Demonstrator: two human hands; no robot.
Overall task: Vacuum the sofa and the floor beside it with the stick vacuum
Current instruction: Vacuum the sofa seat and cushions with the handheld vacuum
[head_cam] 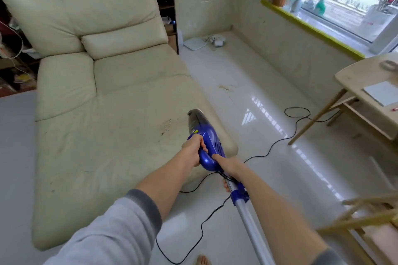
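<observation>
Stick vacuum [206, 144] was held over the sofa [107, 125] front corner, nozzle end aimed at the crumbs [167, 127] on the seat. Left hand [192, 149] was wrapped around the blue body near the handle loop. Right hand [226, 164] lay against the handle's rear; fingers mostly hidden, so its grip could not be told. Body judged rigid, motor end heavy, plastic fairly slick; best taken at the loop plus the grey tube [247, 221]. Cord [269, 153] trailed across the glossy floor [258, 97]: snag risk.
</observation>
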